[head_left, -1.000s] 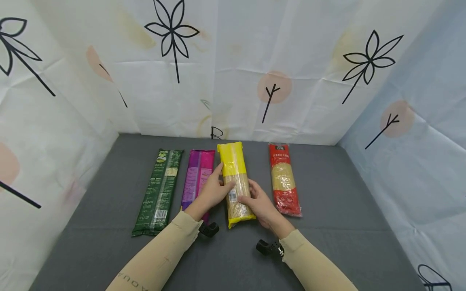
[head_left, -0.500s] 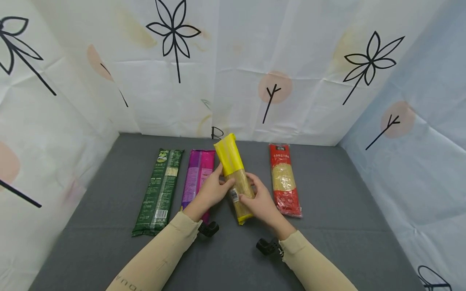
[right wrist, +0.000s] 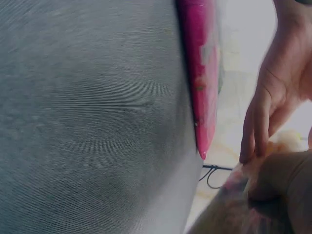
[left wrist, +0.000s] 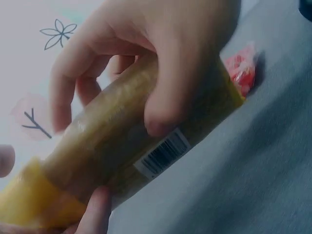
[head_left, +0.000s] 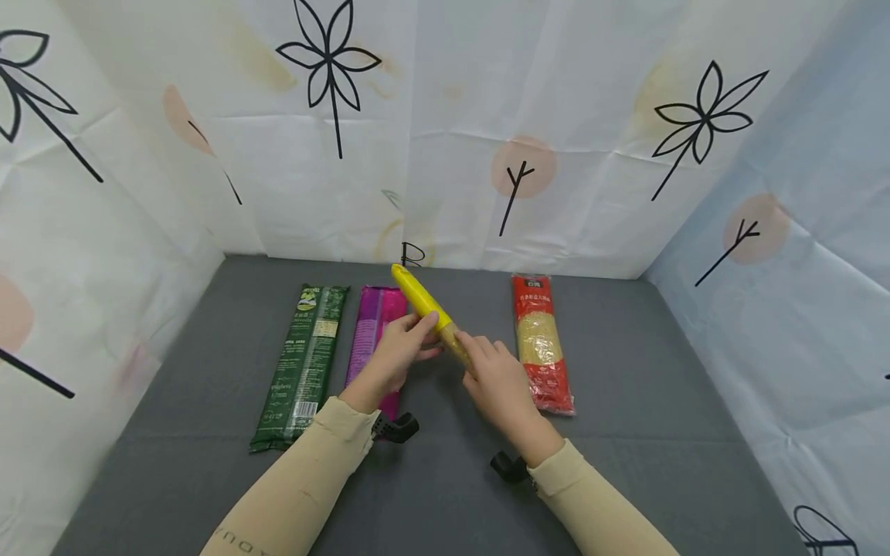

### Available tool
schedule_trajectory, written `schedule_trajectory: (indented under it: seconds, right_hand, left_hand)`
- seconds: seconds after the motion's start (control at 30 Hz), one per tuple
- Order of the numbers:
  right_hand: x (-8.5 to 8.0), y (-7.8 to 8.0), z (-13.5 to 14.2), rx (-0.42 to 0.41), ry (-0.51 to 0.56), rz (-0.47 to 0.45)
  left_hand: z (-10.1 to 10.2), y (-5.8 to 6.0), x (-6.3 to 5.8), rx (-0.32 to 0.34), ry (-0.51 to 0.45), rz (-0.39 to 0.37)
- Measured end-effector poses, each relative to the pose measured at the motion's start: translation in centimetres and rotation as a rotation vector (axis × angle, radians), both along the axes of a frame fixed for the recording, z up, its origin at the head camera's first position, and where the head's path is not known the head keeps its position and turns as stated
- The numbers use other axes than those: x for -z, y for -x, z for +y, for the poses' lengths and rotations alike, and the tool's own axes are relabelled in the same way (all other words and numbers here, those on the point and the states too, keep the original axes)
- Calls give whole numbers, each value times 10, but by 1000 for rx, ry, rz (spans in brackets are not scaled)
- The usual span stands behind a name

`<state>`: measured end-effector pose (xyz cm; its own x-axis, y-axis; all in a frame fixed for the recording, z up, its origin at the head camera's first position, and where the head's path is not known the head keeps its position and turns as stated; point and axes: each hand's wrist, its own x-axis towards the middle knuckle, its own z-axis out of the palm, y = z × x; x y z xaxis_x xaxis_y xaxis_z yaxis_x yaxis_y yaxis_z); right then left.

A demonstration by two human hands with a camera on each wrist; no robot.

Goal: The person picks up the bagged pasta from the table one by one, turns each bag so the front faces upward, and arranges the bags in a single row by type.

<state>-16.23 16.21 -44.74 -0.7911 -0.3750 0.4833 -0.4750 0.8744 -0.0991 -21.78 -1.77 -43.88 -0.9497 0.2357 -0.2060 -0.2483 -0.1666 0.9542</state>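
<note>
Both hands hold a yellow pack of spaghetti (head_left: 422, 297) above the table, turned nearly edge-on and slanting up to the left in the head view. My left hand (head_left: 391, 351) grips it around its middle, thumb along the near edge. Farther down, my right hand (head_left: 502, 386) clasps the lower end and hides it. In the left wrist view the clear section of the pack (left wrist: 112, 122) shows pale strands and a barcode label (left wrist: 163, 153). There the right thumb (left wrist: 168, 107) lies across the pack, while the left thumb (left wrist: 97, 209) presses its lower edge.
On the grey table (head_left: 445, 494), a purple-and-magenta pack (head_left: 371, 328) lies behind the left hand, partly covered by it. Left of that lies a green spaghetti pack (head_left: 299, 371); a red pack (head_left: 541, 340) lies to the right. White patterned cloth (head_left: 445, 139) encloses the back and sides.
The spaghetti pack has turned from broad face up to almost edge-on, its top tipping to the left. The right hand has rolled over its lower end. The other packs stay put.
</note>
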Motion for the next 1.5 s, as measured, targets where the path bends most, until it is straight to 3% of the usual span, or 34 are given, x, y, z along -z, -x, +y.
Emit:
schedule_trajectory:
  seconds: [0.13, 0.23, 0.6, 0.77, 1.0, 1.17, 1.23, 1.4, 1.5]
  right_hand:
    - [4, -6, -9, -25, -123, 159]
    - [8, -9, -13, -34, -146, 195]
    - [14, -16, -17, -6, -125, 193]
    - [12, -19, -18, -24, -30, 142]
    - [9, -16, -10, -70, 197, -33]
    - [8, -13, 3, -52, 311, -173]
    - [8, -12, 7, -35, 395, -294]
    - [5, -11, 14, -36, 712, -730]
    - [4, -10, 15, -63, 819, -906]
  left_hand:
    - [1, 0, 4, -64, -12, -64]
    - [0, -2, 6, -111, -24, -97]
    - [0, -2, 6, -157, -69, -124]
    - [-1, -1, 4, -171, -105, -131]
    - [-4, 0, 2, -180, -81, -137]
    - [-5, 0, 1, -178, -96, -133]
    - [-6, 0, 1, -181, -96, -120]
    - [-7, 0, 4, -171, -116, -56]
    - [-9, 0, 6, -142, -124, -12]
